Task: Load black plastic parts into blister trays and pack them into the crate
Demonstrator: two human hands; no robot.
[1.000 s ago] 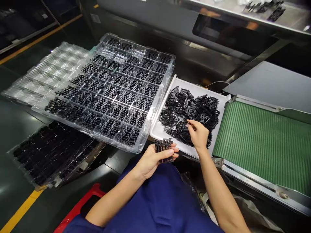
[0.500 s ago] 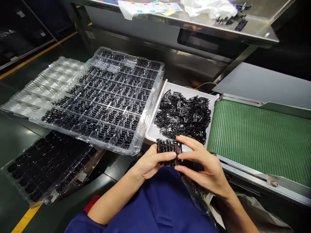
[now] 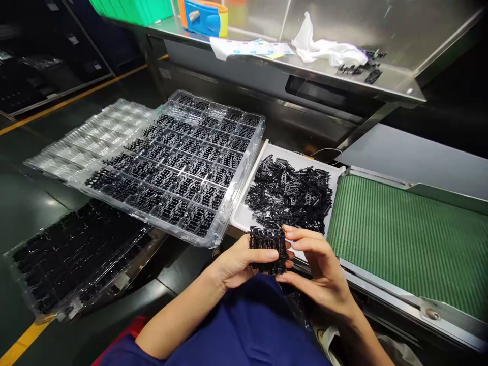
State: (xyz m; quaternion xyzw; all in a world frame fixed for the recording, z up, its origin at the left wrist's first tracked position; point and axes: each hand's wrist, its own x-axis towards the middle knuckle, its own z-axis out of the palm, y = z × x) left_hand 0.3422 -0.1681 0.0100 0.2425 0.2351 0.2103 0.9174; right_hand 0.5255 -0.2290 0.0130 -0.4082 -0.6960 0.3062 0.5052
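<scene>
A bundle of black plastic parts is held in front of my body. My left hand grips it from the left, thumb across its near face. My right hand closes on the bundle's right end, fingertips above and thumb at the lower edge. Just beyond my hands, a white tray holds a loose heap of black parts. To the left lies a clear compartment tray, most of its pockets filled with rows of black parts.
A green conveyor belt runs at the right. Clear empty trays lie far left, above a stack of filled trays. A steel shelf at the back holds white cloth, paper and a green bin.
The view has tilted up, showing more of the back shelf. The bundle shows more of its face, and my right fingers have shifted along its right end.
</scene>
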